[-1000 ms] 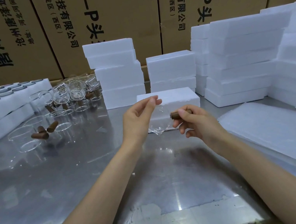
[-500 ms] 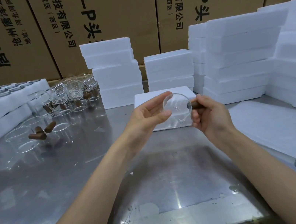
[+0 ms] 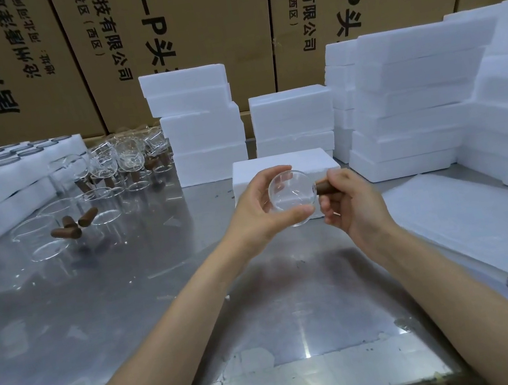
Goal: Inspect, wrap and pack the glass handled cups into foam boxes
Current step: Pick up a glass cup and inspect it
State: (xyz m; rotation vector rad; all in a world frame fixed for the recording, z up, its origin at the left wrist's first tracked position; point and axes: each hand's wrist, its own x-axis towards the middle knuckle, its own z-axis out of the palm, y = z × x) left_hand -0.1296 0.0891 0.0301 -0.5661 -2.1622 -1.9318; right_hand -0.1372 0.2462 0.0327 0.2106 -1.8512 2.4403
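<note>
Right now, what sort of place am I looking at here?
Most likely a packing station in a warehouse or factory: stacked white foam boxes on a steel table, printed cardboard cartons behind, and many glass handled cups waiting at the left.

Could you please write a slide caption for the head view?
Left hand cradles a glass cup while right hand grips its brown handle over the steel table.

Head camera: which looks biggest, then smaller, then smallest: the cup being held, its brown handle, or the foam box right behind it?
1. Foam box, though partly hidden and farther off.
2. Cup.
3. Handle, partly inside the right hand.
</note>
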